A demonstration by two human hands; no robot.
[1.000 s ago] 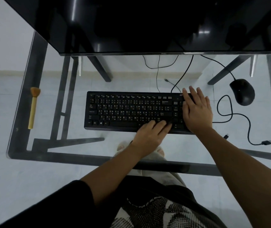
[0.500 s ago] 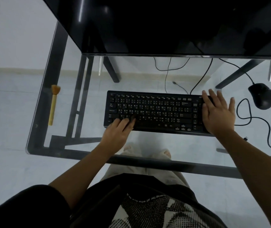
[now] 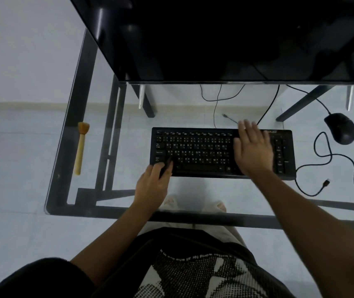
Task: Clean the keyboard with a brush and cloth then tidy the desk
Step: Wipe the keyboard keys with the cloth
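Brush (image 3: 81, 147) well left of left hand (image 3: 153, 187), handle running near-to-far; nearer than open right hand (image 3: 252, 150) flat on keyboard (image 3: 197, 151). Left hand's grip unclear.

White letters are printed on the keys of a black keyboard (image 3: 197, 152) in the middle of the frame; Q, W, E, R, T and Y can be read in one row, A, S, D, F, G, H, J, K and L below it, and X, C, V, B, N and M below that, each with a smaller second character too small to be made out. On a black printed shirt (image 3: 195, 274) at the bottom of the frame, white words are seen upside down, of which "world for all who" can be read.
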